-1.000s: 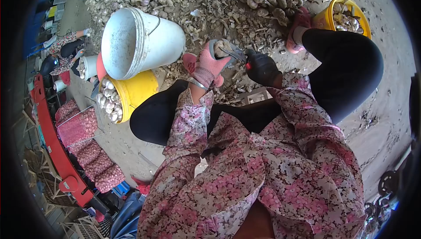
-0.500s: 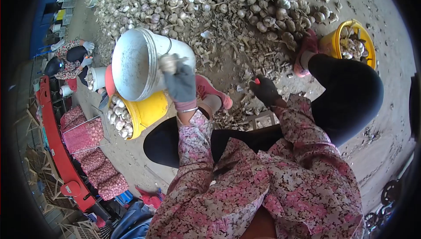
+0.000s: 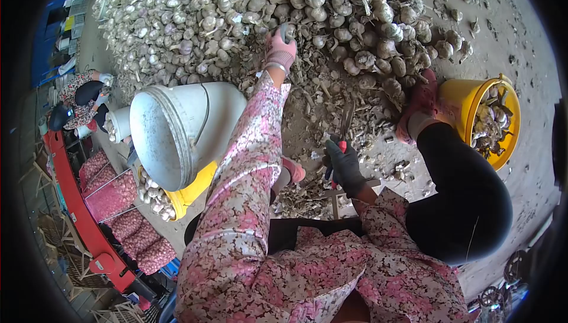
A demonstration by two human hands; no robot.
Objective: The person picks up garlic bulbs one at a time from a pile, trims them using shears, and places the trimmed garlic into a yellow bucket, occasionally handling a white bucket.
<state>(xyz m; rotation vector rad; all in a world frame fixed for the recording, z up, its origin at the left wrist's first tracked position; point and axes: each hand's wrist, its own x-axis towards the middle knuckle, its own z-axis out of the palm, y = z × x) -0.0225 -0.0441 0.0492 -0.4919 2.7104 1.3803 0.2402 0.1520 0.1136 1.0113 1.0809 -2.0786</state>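
My left hand (image 3: 281,49), in a pink and grey glove, reaches to the near edge of a large pile of garlic bulbs (image 3: 195,21). Its fingers point away from me and are mostly hidden, so their grip does not show. Low over the ground, my right hand (image 3: 345,168), in a dark glove, is closed round pruning shears (image 3: 342,145) with red on the handles; dark blades appear to point towards the pile. Left of my left arm, a white bucket (image 3: 228,107) lies tilted with its mouth to the left, over a yellow bucket (image 3: 198,188) holding garlic bulbs.
Another yellow bucket (image 3: 464,101) by my right foot holds garlic and dry scraps. Dry skins and stalks (image 3: 319,98) litter the ground between my feet. At far left, a co-worker (image 3: 80,101) sits beside a white bucket, near a red metal beam (image 3: 80,204) and pink net sacks (image 3: 133,228).
My left hand has moved from the white bucket's mouth, where it held a blurred garlic bulb, forward to the pile. My right hand has moved slightly down and left, with the shears now more visible.
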